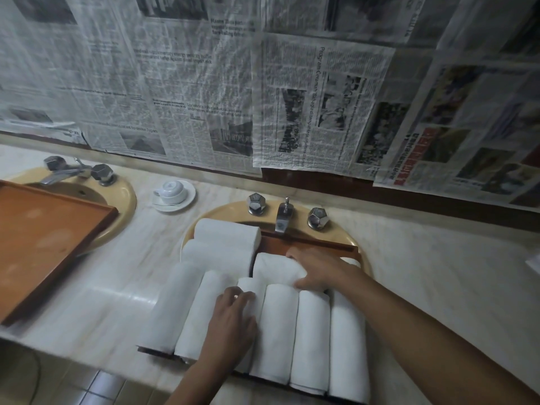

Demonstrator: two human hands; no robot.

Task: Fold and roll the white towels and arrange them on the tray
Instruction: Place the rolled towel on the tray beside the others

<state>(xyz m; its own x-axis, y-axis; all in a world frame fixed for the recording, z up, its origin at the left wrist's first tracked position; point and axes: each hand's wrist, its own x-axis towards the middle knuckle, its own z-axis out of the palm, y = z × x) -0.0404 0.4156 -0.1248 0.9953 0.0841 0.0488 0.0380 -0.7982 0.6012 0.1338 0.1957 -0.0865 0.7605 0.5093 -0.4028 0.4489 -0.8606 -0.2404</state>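
Step, as judged: seating rolled white towel (273,268) in back row of brown wooden tray (295,244) laid over beige sink (336,236). Right hand (320,270) clasps it, fingers over far edge, thumb on near side. Left hand (233,317) lies on narrow white roll (248,286) in front row; blurred, cannot tell if gripping. Do well: slide towel flush against two back rolls (225,244), loose edge under, don't nudge front row. Tray holds six rolls in front, three behind.
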